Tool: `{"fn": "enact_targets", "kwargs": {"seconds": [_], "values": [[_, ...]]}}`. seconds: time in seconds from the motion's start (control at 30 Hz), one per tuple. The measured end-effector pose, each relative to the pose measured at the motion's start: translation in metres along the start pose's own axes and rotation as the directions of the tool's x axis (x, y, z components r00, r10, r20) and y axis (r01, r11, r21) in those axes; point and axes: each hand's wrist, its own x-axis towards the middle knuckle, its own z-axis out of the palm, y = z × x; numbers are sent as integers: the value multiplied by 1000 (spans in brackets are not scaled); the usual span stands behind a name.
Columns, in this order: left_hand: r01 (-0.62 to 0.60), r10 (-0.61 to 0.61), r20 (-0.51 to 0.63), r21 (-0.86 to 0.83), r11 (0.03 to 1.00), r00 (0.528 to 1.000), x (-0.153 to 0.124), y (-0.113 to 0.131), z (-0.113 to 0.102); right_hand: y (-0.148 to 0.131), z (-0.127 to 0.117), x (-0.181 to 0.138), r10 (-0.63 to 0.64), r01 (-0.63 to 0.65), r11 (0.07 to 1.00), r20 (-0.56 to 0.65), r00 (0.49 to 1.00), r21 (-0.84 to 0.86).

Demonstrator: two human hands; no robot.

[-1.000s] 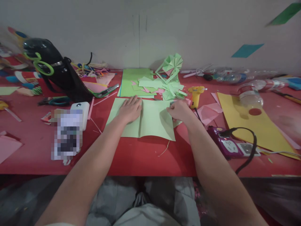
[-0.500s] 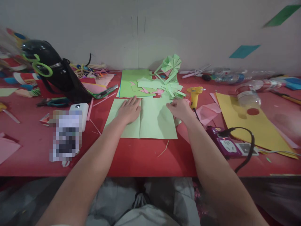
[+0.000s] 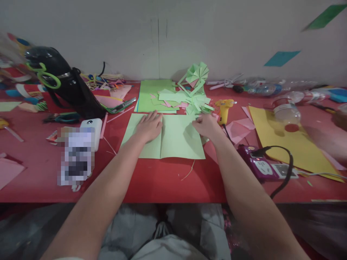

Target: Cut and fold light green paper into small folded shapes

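Observation:
A light green paper sheet (image 3: 176, 139) with a centre crease lies open on the red table (image 3: 162, 180). My left hand (image 3: 148, 126) rests flat on its left half, fingers stretched out. My right hand (image 3: 206, 125) sits at the sheet's upper right edge with fingers curled in a pinch on the paper's edge. Just beyond lie a pile of green paper scraps (image 3: 187, 99) and a folded green paper model (image 3: 196, 74).
A yellow glue gun (image 3: 225, 108) and a purple power strip (image 3: 258, 166) with a black cable lie right of my right hand. A yellow sheet (image 3: 287, 144) and plastic bottle (image 3: 286, 108) are further right. A black bag (image 3: 65, 86), scissors (image 3: 62, 116) and a white device (image 3: 92, 126) sit left.
The right half of the green sheet, slightly lifted a second ago, now lies flatter on the table. My right hand shifted a little toward the sheet's top right corner. The left hand stayed put.

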Motion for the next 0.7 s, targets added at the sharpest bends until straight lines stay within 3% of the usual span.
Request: {"fn": "enact_targets", "kwargs": {"seconds": [0.3,0.7], "values": [[23,-24,32,36,999,999,-1,4,-4,-6,-6,-7,51,-50,999,146,988,-9],[35,-37,30,66,997,999,-1,6,-4,-9,-1,-11,19,-14,999,95,995,-53]]}}
